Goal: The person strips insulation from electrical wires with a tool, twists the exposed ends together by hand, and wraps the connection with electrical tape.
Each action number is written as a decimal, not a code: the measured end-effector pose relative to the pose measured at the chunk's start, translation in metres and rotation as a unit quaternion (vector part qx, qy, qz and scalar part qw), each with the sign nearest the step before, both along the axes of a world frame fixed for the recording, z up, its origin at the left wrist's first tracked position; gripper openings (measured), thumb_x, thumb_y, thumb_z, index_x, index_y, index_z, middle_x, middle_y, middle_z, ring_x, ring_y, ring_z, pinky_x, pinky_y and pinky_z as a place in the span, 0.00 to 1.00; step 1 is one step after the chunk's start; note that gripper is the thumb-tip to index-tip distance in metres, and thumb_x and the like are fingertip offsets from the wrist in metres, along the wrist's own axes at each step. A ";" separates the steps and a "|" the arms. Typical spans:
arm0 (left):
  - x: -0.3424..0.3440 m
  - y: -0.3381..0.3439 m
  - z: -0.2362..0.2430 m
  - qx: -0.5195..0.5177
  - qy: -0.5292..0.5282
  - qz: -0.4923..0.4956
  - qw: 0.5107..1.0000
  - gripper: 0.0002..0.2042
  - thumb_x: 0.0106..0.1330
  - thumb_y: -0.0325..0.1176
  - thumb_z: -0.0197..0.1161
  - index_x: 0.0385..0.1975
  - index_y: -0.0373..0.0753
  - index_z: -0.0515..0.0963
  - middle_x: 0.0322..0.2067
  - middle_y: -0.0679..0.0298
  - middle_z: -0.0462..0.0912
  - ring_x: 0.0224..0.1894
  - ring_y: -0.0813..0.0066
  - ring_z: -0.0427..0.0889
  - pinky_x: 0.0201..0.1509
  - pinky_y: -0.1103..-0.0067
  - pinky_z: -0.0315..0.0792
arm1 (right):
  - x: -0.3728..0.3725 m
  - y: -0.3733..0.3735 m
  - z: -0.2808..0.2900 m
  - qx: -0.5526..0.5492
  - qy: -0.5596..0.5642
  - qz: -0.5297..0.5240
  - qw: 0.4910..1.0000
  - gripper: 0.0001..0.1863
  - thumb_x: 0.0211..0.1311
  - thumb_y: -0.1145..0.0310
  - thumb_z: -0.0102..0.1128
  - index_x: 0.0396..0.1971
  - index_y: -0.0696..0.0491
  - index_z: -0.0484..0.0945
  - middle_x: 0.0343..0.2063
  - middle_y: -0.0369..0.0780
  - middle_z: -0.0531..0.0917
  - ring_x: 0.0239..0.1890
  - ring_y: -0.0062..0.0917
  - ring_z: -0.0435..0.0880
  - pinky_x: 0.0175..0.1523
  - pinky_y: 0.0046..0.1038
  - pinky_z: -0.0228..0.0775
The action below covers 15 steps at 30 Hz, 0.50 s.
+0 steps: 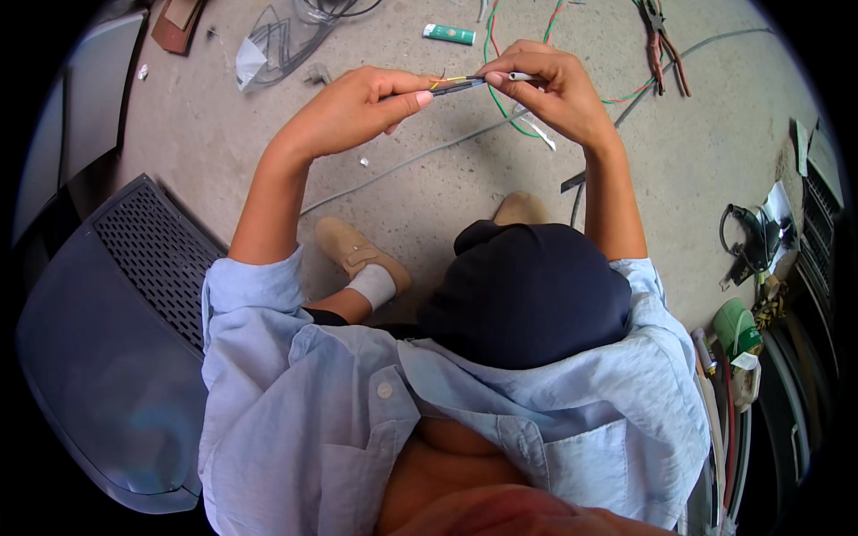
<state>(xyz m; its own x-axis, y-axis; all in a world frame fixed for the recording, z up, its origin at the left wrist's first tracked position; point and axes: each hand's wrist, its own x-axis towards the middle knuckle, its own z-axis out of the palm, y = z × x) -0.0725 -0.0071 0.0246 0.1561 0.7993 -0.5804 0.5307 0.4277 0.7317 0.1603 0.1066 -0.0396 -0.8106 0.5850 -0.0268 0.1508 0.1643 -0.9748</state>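
My left hand (366, 107) pinches a dark cable end (454, 87) between thumb and forefinger. Thin cores, one yellow (454, 79) and others dark or blue, stretch from there across to my right hand (556, 94). Its thumb and forefinger are closed on the wires, and a pale grey cable piece (520, 77) sticks out past the thumb. Just how the cores meet is too small to tell. Below my right hand, a loop of green wire (497, 103) and a white strip (541, 132) lie on the concrete floor.
Pliers with red-brown handles (657, 45) lie at the far right. A green-and-white lighter-like item (450, 34) and a clear plastic bag (277, 58) are at the back. Grey cable (420, 152) crosses the floor. A dark perforated seat (134, 268) stands left; clutter with a green container (737, 326), right.
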 end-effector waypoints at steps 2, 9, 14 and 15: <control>0.001 0.002 0.004 -0.024 -0.012 -0.001 1.000 0.18 0.68 0.45 0.56 0.53 0.45 0.78 0.16 0.74 0.68 0.20 0.86 0.67 0.23 0.83 0.61 | 0.000 0.000 0.003 -0.001 -0.027 0.002 1.000 0.07 0.56 0.69 0.64 0.33 0.54 0.84 0.29 0.34 0.81 0.28 0.18 0.76 0.32 0.20 0.67; 0.005 0.006 0.003 -0.064 -0.011 -0.033 0.997 0.21 0.64 0.53 0.58 0.42 0.43 0.84 0.20 0.71 0.75 0.21 0.85 0.70 0.24 0.85 0.64 | 0.002 -0.003 -0.007 0.007 0.021 0.024 0.999 0.07 0.59 0.68 0.63 0.32 0.56 0.84 0.25 0.32 0.78 0.29 0.14 0.71 0.30 0.19 0.61; 0.010 0.010 -0.001 -0.119 -0.020 0.034 0.992 0.23 0.61 0.56 0.59 0.37 0.40 0.84 0.25 0.70 0.80 0.24 0.86 0.74 0.25 0.88 0.60 | 0.005 0.000 -0.006 0.014 0.000 0.043 0.999 0.07 0.58 0.68 0.63 0.32 0.56 0.84 0.24 0.33 0.79 0.30 0.18 0.72 0.35 0.22 0.63; 0.009 0.011 -0.002 -0.141 -0.004 0.045 0.989 0.23 0.61 0.56 0.61 0.36 0.39 0.84 0.26 0.70 0.81 0.25 0.86 0.75 0.25 0.89 0.59 | 0.005 0.000 -0.006 0.018 -0.003 0.043 0.999 0.07 0.58 0.68 0.63 0.32 0.56 0.84 0.24 0.34 0.79 0.30 0.19 0.72 0.35 0.22 0.63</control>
<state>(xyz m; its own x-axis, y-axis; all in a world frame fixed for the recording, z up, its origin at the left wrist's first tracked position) -0.0630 0.0036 0.0222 0.0963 0.6172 -0.7809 0.4755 0.6607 0.5808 0.1650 0.1062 -0.0452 -0.8582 0.5132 -0.0124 0.1401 0.2109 -0.9674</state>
